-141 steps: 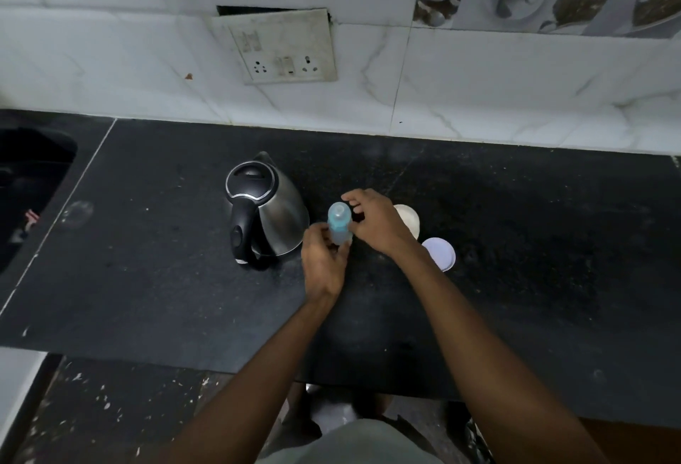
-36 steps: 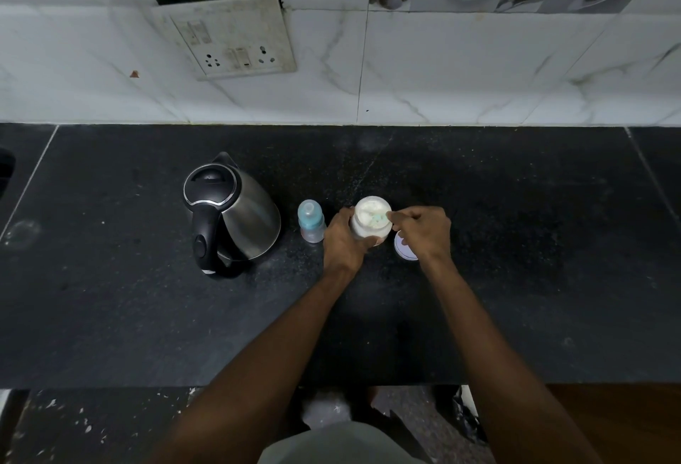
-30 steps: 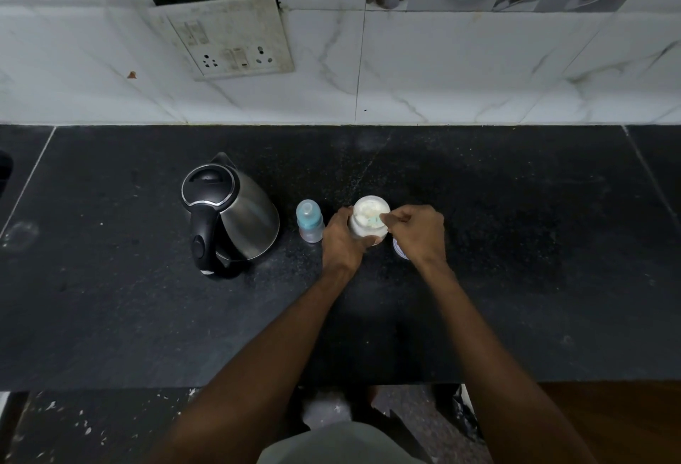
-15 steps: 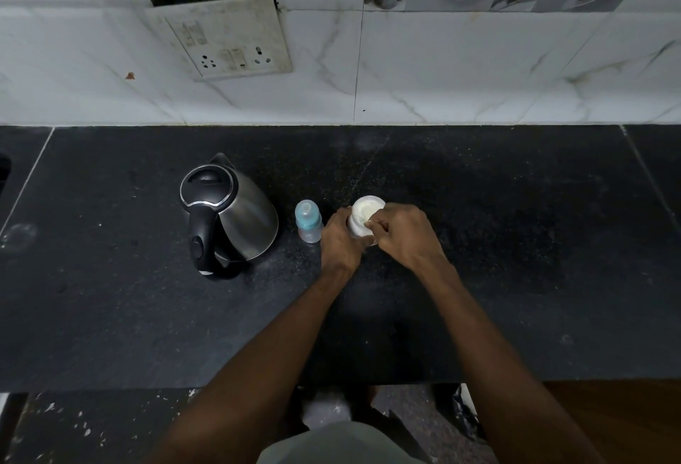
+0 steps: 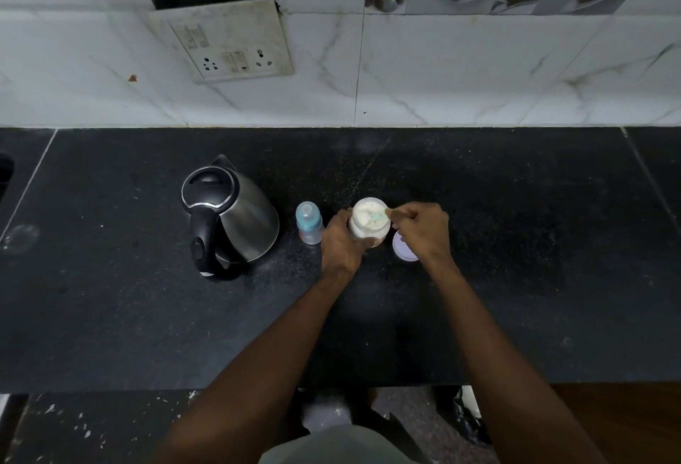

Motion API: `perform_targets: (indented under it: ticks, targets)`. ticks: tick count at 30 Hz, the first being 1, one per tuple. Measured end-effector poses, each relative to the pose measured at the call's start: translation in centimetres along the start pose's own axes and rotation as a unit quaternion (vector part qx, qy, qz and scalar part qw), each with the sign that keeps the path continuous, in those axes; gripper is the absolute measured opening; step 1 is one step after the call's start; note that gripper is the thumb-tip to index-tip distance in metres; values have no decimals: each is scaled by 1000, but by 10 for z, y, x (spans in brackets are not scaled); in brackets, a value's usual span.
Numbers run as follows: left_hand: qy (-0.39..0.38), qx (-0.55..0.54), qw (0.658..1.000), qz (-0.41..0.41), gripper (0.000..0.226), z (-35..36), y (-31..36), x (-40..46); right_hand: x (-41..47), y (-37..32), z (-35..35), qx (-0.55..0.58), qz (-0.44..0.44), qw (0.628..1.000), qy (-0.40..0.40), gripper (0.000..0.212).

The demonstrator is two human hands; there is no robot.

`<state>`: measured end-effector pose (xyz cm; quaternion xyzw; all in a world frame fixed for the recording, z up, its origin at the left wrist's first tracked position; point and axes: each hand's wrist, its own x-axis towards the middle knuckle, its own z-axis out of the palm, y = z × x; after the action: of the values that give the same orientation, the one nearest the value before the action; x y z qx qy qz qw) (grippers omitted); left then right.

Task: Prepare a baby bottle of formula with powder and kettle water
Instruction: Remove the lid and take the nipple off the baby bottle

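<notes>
White marble tiles cover the wall behind a black stone bench (image 5: 516, 279), and a loose socket plate (image 5: 224, 39) hangs tilted on the wall. On the bench stands a steel kettle (image 5: 230, 216) with a black handle and its lid closed. Just to the right of it, apart from it, stands the baby bottle (image 5: 309, 222), upright, with a blue teat on top. Next to the bottle is the open powder jar (image 5: 369, 222), with white powder inside. The left hand (image 5: 342, 238) holds the jar from the side, with its fingers curled around the wall of the jar. The right hand (image 5: 422, 229) is at the right rim of the jar; its fingers pinch a pale green scoop (image 5: 379, 218) that lies in the powder. The round white lid (image 5: 401, 251) lies flat on the bench just right of the jar, partly hidden under the right hand.
</notes>
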<state>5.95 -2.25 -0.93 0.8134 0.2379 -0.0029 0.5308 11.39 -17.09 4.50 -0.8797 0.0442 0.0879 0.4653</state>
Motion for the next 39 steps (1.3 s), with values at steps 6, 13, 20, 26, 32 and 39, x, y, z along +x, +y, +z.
perform_targets:
  ticks: [6,13,20,26,32,39]
  targets:
    - [3,-2,1000,13,67,0,-1,0,-2,2,1,190,217,957,33,20]
    - [-9,-29,998,46,65,-4,-1,-16,-6,2,7,267,270,925,36,18]
    - [22,-31,999,-2,46,-28,-23,-39,-14,6,20,232,243,940,53,18]
    - [64,-42,997,-31,23,-56,-45,-46,-16,-4,20,135,190,970,61,19]
    - [103,-69,992,-28,17,-80,-51,-41,-18,-18,3,-54,102,989,93,32]
    - [109,-49,993,10,53,-86,-52,-20,-21,-79,18,-74,-77,984,146,27]
